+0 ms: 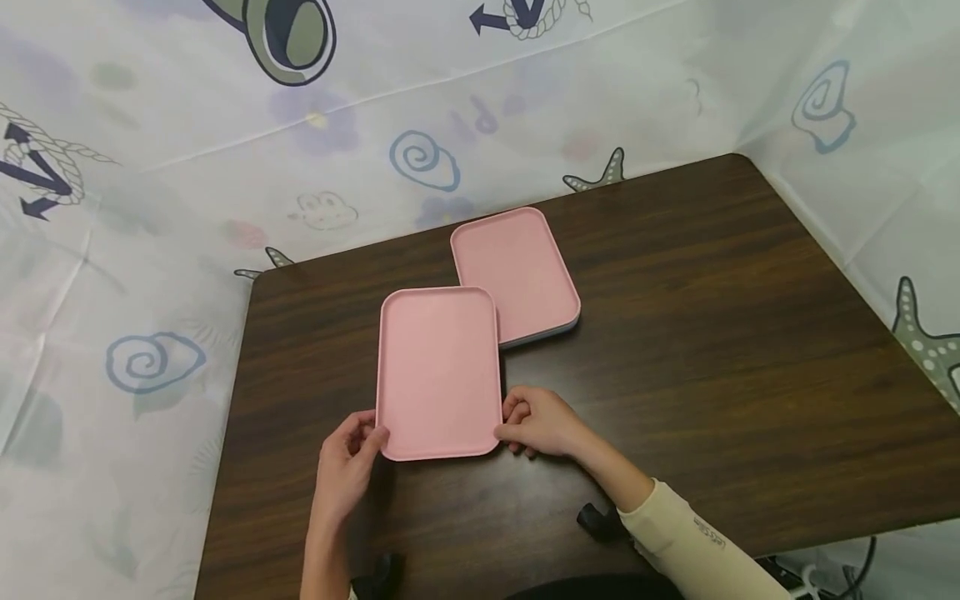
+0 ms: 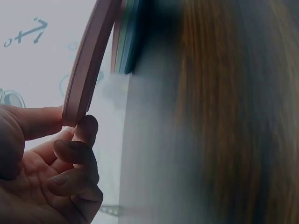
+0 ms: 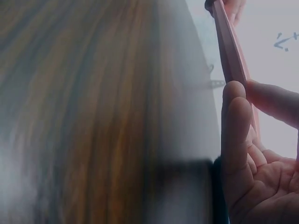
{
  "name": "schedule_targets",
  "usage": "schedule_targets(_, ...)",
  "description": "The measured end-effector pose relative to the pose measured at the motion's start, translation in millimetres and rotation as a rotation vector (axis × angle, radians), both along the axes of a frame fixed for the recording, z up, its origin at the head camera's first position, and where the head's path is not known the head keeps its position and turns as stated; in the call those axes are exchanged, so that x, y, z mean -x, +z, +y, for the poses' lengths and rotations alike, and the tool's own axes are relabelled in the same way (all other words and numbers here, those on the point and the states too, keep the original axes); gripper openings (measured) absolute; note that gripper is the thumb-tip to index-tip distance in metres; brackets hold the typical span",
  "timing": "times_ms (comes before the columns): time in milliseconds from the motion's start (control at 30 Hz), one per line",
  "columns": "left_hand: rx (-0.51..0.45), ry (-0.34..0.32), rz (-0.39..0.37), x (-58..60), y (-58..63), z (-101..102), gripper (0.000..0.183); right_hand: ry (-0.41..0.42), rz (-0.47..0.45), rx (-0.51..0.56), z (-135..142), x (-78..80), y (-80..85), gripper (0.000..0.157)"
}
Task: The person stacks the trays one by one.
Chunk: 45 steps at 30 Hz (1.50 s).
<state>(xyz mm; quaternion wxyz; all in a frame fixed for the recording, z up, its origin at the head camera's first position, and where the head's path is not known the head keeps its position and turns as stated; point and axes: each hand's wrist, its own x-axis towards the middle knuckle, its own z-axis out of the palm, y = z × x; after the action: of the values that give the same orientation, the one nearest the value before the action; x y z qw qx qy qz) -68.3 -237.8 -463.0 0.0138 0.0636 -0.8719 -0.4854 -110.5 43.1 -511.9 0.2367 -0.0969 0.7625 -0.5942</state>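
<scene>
A pink rectangular tray [image 1: 439, 372] with rounded corners is held above the table between both hands. My left hand [image 1: 347, 467] pinches its near left edge, thumb on one face and fingers under it, as the left wrist view shows of the tray's rim [image 2: 84, 70]. At the near right edge, my right hand [image 1: 546, 422] pinches the same tray [image 3: 231, 51] between thumb and fingers. Behind it lies a stack of trays with a pink one [image 1: 517, 271] on top; the held tray hides its near left corner. Green and blue edges [image 2: 128, 42] show below the stack's pink layer.
The trays are over a dark wood-grain table [image 1: 712, 350]. A patterned white cloth [image 1: 360, 158] hangs behind and along its sides. Two black objects [image 1: 597, 522] sit near the front edge, and cables [image 1: 862, 575] are at the lower right.
</scene>
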Motion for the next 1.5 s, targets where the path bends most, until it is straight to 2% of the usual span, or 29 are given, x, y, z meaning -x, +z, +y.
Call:
schedule_targets(67, -0.018, -0.022, 0.008, 3.3, -2.4, 2.2, 0.021, -0.009, -0.008, 0.015, 5.4, 1.5, 0.9, 0.019)
schedule_targets(233, -0.043, -0.052, 0.016, 14.0, -24.9, -0.3, 0.020, -0.021, -0.024, 0.054, 17.0, 6.6, 1.4, 0.019)
schedule_targets(333, -0.059, -0.067, 0.008, 20.3, -34.6, 0.3, 0.020, -0.035, -0.025, 0.071, 23.7, 10.4, 0.1, 0.019)
schedule_targets(567, -0.133, -0.118, 0.011, 31.6, -37.1, 10.5, 0.019, -0.081, -0.020, 0.069, 38.6, 18.2, 4.3, 0.016)
schedule_targets(733, -0.189, -0.131, -0.001, 38.9, -38.2, 17.9, 0.021, -0.097, 0.023, 0.068, 47.9, 23.9, 7.2, 0.014)
schedule_targets(1000, -0.279, -0.181, -0.009, 46.0, -15.8, 38.3, 0.019, -0.153, 0.032, 0.018, 59.7, 35.8, 13.9, 0.017)
schedule_targets(1133, -0.299, -0.186, -0.003, 52.4, -15.2, 43.6, 0.020, -0.167, 0.053, 0.021, 64.0, 42.2, 13.8, 0.018)
schedule_targets(1233, -0.318, -0.176, -0.009, 57.8, -17.0, 46.3, 0.021, -0.182, 0.070, 0.010, 66.3, 46.9, 12.6, 0.018)
schedule_targets(1333, -0.355, -0.158, -0.022, 64.7, -26.5, 46.4, 0.022, -0.207, 0.082, 0.002, 68.2, 50.8, 13.0, 0.018)
schedule_targets(1500, -0.385, -0.137, 0.003, 75.5, -43.5, 47.9, 0.022, -0.262, 0.098, -0.003, 70.3, 57.6, 11.2, 0.020)
